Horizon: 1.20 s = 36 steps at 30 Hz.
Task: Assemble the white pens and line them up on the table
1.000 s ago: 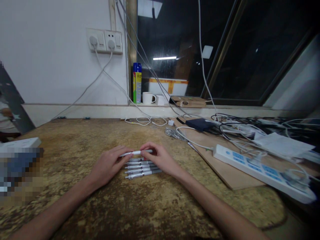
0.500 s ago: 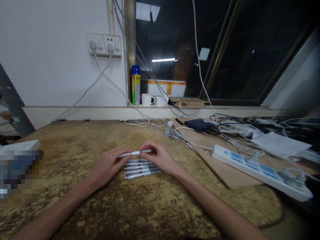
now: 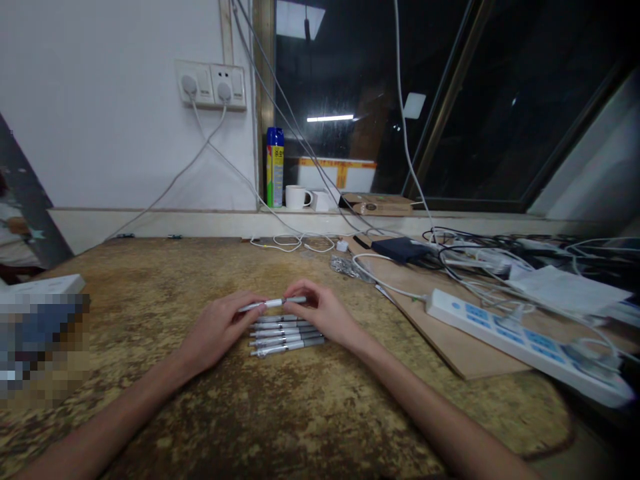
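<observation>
A white and grey pen (image 3: 273,303) is pinched at both ends between my two hands, lying nearly level just beyond a row of similar pens. My left hand (image 3: 219,327) closes finger and thumb on its left part. On the right part, my right hand (image 3: 323,313) grips it with curled fingers. Several pens (image 3: 285,345) lie side by side on the worn wooden table (image 3: 300,407), nearer to me than the held one. The right hand covers some of their right ends.
To the right, a white power strip (image 3: 525,343) rests on a brown board (image 3: 460,353) among tangled cables. A clear plastic bag (image 3: 347,267) lies behind my hands. A spray can (image 3: 275,168) and white mug (image 3: 297,197) stand on the sill. A blurred object (image 3: 43,340) sits at left.
The view has shifted slightly, so everything sits a little further right and higher in the picture. Both hands keep hold of the same pen, and the row of pens stays in place.
</observation>
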Each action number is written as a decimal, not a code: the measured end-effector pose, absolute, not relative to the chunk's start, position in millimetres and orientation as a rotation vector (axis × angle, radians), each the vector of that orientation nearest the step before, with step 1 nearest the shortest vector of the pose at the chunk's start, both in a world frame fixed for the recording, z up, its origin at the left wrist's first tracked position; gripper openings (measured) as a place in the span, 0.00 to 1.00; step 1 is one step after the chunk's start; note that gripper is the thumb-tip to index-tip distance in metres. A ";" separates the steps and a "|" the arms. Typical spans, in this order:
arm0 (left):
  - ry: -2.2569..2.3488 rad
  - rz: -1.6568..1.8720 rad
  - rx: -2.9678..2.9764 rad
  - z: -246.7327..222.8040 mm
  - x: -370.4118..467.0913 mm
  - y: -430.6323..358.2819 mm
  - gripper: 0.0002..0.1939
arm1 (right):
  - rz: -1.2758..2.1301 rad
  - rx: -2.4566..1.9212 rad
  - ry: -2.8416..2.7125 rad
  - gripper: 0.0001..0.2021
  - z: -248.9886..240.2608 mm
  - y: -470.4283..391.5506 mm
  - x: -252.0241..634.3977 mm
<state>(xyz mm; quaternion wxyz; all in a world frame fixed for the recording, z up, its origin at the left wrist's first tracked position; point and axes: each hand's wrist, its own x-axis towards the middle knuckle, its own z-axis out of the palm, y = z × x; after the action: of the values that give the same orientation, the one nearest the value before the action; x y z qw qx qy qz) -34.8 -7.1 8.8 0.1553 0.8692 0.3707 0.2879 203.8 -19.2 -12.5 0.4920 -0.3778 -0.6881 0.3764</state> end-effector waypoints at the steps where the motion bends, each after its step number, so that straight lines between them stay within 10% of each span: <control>1: 1.066 0.836 2.476 9.1 -34.7 -7.0 0.18 | 0.887 -0.917 -1.678 0.09 -12.4 -18.7 204.4; 36: 0.963 0.865 2.228 14.3 -32.5 -5.7 0.18 | 0.887 -0.974 -1.542 0.11 -8.9 -16.5 210.7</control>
<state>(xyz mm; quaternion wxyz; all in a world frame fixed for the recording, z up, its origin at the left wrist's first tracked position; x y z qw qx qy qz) -32.5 -5.7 14.3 0.2785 0.8305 0.3589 0.3224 210.7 -16.5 -8.9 0.5285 -0.4075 -0.6455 0.3714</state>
